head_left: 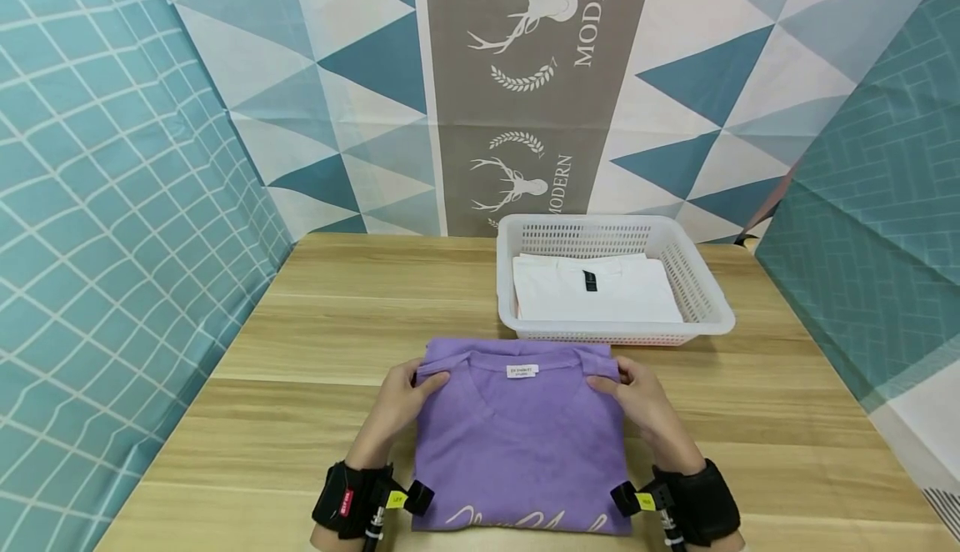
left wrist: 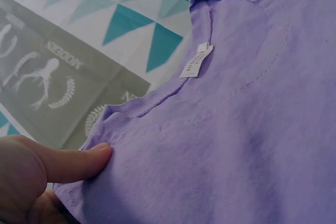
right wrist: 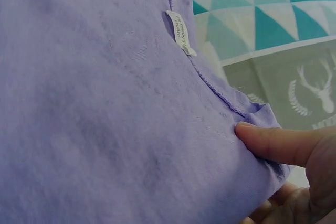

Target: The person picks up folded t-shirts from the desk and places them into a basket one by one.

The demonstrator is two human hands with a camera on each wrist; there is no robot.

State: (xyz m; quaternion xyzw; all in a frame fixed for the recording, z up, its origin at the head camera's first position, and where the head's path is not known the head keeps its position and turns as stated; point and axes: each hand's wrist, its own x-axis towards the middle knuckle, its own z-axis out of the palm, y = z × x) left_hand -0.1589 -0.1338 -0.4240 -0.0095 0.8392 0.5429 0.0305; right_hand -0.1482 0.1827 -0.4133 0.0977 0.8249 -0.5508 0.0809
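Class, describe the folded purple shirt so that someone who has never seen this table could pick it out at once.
Start at the wooden table and find the white basket at its back. In front of it lies the purple shirt, pinched at its collar corners by the left hand and right hand. The other shirt, inside the basket, is white.

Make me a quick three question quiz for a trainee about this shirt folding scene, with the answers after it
1. True or false: the white basket is empty.
2. Which part of the purple shirt do the left hand and right hand grip? A) the bottom hem B) the two top corners beside the collar C) one sleeve
3. What small white item sits inside the collar of the purple shirt?

Key
1. False: a folded white shirt lies in it.
2. B, with a thumb on top of the fabric at each corner.
3. A white label.
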